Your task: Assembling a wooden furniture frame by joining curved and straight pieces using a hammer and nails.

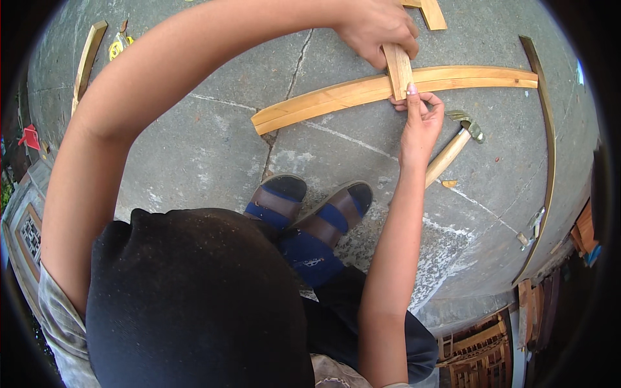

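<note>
A short wooden block (398,64) lies crosswise over a long pale wooden strip (336,98), which has a seam running along its length. My left hand (380,29) is closed around the block's far end. At the near end, my right hand (420,119) pinches the block, thumb on top and fingers curled underneath. Close to the right of that hand, a claw hammer (453,147) with a wooden handle rests on the concrete; my right forearm partly covers the handle's end.
A long thin wooden strip (550,142) runs along the right side. Short wood pieces (432,13) lie at the top, another (87,61) at far left beside a yellow item (119,45). Stacked slatted wood (479,352) stands lower right. My sandalled feet (330,216) are on the concrete floor.
</note>
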Motion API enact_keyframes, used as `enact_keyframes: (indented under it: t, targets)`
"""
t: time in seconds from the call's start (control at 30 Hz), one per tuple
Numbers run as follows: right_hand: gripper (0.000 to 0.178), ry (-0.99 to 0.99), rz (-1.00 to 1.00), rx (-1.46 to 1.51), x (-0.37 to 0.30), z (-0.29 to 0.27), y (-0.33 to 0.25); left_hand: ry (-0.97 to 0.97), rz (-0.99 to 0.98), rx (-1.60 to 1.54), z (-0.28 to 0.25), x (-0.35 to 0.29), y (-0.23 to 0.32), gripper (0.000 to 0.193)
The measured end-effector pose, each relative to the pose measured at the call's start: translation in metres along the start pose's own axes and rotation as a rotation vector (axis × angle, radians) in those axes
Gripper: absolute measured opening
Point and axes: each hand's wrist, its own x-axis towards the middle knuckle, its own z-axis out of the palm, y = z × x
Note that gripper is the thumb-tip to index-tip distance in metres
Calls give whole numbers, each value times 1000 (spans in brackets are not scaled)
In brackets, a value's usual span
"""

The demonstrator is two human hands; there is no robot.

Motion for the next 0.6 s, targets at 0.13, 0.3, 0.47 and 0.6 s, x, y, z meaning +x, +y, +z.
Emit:
enact_keyframes:
  t: [0.13, 0.3, 0.47, 0.6]
  targets:
    - [33, 9, -56, 5, -2, 2, 2, 183, -127, 50, 40, 21, -1, 37]
    - [30, 22, -60, -33, -5, 7, 0, 224, -423, 219, 67, 41, -3, 48]
    - [28, 50, -35, -25, -10, 10, -2, 111, -490, 259, 72, 48, -3, 47]
    - [27, 73, -40, -40, -11, 12, -3, 227, -454, 273, 81, 45, -7, 44]
